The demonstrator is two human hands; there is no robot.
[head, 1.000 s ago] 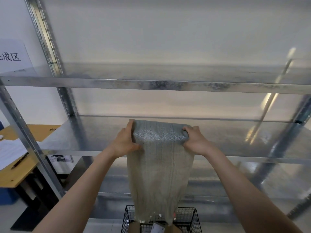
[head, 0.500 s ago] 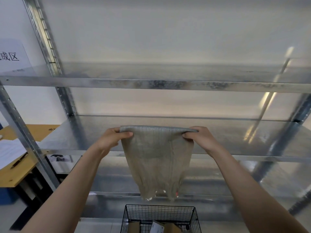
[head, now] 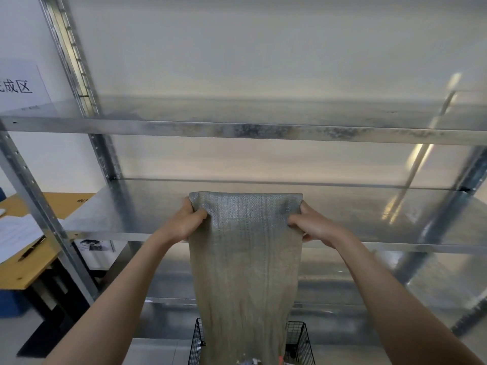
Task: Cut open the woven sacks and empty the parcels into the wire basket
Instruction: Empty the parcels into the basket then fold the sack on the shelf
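Hands, left hand (head: pixel 185 222) and right hand (head: pixel 315 227), clench limp woven sack (head: pixel 245 272) over black wire basket (head: pixel 299 343).

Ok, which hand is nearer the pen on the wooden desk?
Left. The left hand grips the woven sack to the right of the pen; the right hand grips its far corner, farther away.

The woven sack (head: pixel 245 272), lifted clear half a second ago, hangs down into the wire basket (head: pixel 300 343) again, left hand (head: pixel 184 222) and right hand (head: pixel 313 227) now bunching its top corners.
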